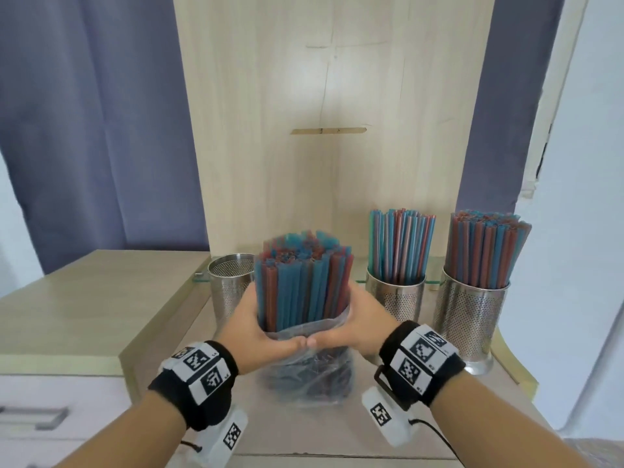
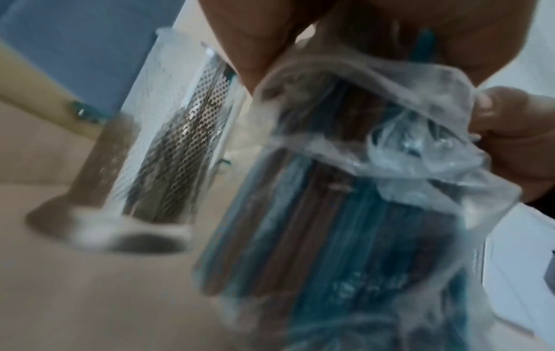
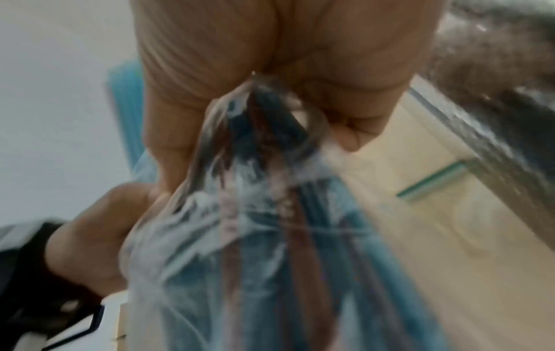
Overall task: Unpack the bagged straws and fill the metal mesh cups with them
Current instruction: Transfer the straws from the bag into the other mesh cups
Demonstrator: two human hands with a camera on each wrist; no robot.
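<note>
Straws half out of the bag, both hands wrapped around the bundle

Straws (image 1: 301, 282), blue and red, stand upright in a thick bundle at the middle of the counter (image 1: 84, 298), tops bare, lower half inside the clear plastic bag (image 1: 307, 369). The bag's rim is bunched down around the middle of the bundle. Left hand (image 1: 266, 329) curls round it from one side, right hand (image 1: 354, 324) from the other, and the two thumbs meet at the front, right on the crumpled rim. Both hands are clamped on the bundle through the plastic.

From the left wrist, blurred: bag (image 2: 360, 190) close up, straws dark inside it, fingers (image 2: 510, 142) of the right hand pressing the crinkled plastic. The right wrist view is blurred too: plastic (image 3: 240, 237) gathered under the palm (image 3: 270, 59).

Behind the bundle on the left, an empty cup (image 1: 229, 285), perforated steel, standing just beside the left hand. The same cup (image 2: 180, 142) shows from the left wrist. On the right, two full cups: the middle cup (image 1: 395, 298) with straws upright, and the right cup (image 1: 469, 322) packed with them, nearer the counter's edge. A wooden panel (image 1: 320, 96) rises behind, with blue curtains (image 1: 84, 113) either side.
</note>
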